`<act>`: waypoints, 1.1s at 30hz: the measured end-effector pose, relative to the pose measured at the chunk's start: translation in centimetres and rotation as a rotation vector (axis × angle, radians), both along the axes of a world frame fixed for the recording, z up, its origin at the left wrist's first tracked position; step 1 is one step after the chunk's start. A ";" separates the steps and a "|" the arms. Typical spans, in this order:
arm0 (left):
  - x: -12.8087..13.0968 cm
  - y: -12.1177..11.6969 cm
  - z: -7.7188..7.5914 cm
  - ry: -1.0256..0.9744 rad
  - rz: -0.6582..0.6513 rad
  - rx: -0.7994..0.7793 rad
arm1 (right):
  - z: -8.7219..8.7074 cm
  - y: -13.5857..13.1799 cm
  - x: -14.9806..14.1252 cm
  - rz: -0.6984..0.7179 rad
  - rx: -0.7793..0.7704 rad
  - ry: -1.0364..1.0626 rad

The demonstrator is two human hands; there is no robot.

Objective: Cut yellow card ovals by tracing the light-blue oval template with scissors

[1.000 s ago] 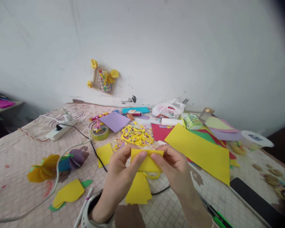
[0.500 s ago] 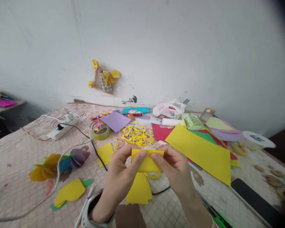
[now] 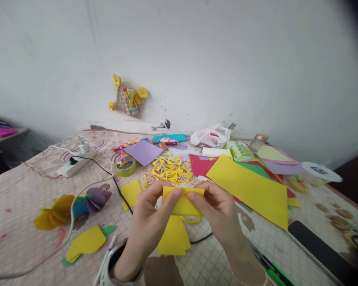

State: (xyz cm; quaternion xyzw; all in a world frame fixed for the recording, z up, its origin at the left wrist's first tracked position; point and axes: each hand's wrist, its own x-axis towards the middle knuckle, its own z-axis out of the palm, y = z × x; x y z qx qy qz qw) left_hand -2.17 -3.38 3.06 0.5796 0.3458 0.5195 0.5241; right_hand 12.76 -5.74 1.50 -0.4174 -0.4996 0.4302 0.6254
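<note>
Between my two hands is a folded piece of yellow paper [image 3: 183, 204], held above the table. My left hand [image 3: 153, 214] pinches its left side, thumb on the near face and fingers behind. On the right side my right hand [image 3: 217, 212] grips it the same way, the two thumbs close together near the top edge. Beneath the folded piece lie more yellow paper pieces [image 3: 173, 238], partly covered by my hands. A heap of yellow paper scraps [image 3: 171, 169] spreads just beyond my fingers, and a yellow square [image 3: 131, 192] rests left of them.
At left are a power strip [image 3: 76, 163], cables, a tape roll [image 3: 125, 166] and paper flowers [image 3: 55, 212]. A large yellow sheet [image 3: 250, 190] covers coloured papers at right, near a black phone [image 3: 320, 252] and a green cutter [image 3: 276, 272]. A plastic bag [image 3: 210, 136] sits by the wall.
The view has shifted slightly, so most things sit a little further left. Both hands keep the same pinch on the folded yellow paper.
</note>
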 end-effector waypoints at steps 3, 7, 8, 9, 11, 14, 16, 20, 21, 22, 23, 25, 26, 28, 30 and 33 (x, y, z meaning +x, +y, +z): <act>0.0 0.0 0.1 -0.001 -0.001 -0.009 | 0.1 -0.1 0.0 -0.005 0.001 0.002; 0.0 -0.1 0.2 0.004 -0.002 -0.014 | 0.3 -0.1 -0.1 -0.002 -0.001 0.015; 0.0 -0.1 0.2 0.008 0.000 -0.015 | 0.3 -0.1 -0.1 -0.002 -0.004 0.014; 0.0 -0.1 0.2 0.010 0.004 -0.016 | 0.3 0.0 -0.1 -0.003 -0.003 0.014; 0.0 -0.1 0.1 0.011 0.010 -0.017 | 0.3 0.0 -0.1 -0.005 -0.003 0.012; 0.0 -0.1 0.1 0.007 0.010 -0.019 | 0.3 0.0 0.0 -0.007 -0.013 0.014; 0.0 -0.1 0.1 0.006 0.007 -0.023 | 0.3 -0.1 0.0 -0.008 -0.023 0.012; -0.1 -0.1 0.1 0.008 0.001 -0.020 | 0.4 -0.1 -0.1 -0.016 -0.013 0.004; -0.1 -0.1 0.1 0.008 -0.001 -0.016 | 0.4 -0.2 -0.1 -0.018 -0.010 0.005; -0.1 -0.1 0.1 0.008 -0.002 -0.014 | 0.4 -0.2 -0.1 -0.018 -0.011 0.007; -0.1 -0.1 0.1 0.008 -0.002 -0.013 | 0.4 -0.2 -0.1 -0.016 -0.014 0.010; -0.1 -0.1 0.1 0.014 0.002 -0.016 | 0.4 -0.2 -0.1 -0.009 -0.019 0.011; -0.1 -0.2 0.1 0.018 0.005 -0.020 | 0.4 -0.1 -0.1 -0.008 -0.017 0.009; -0.1 -0.2 0.2 0.021 0.007 -0.024 | 0.3 -0.1 0.0 -0.010 -0.010 0.002; -0.1 -0.2 0.2 0.015 0.005 -0.024 | 0.3 -0.1 0.0 -0.012 -0.004 -0.005; -0.1 -0.2 0.2 0.009 0.016 -0.019 | 0.3 -0.1 0.0 -0.013 -0.003 -0.019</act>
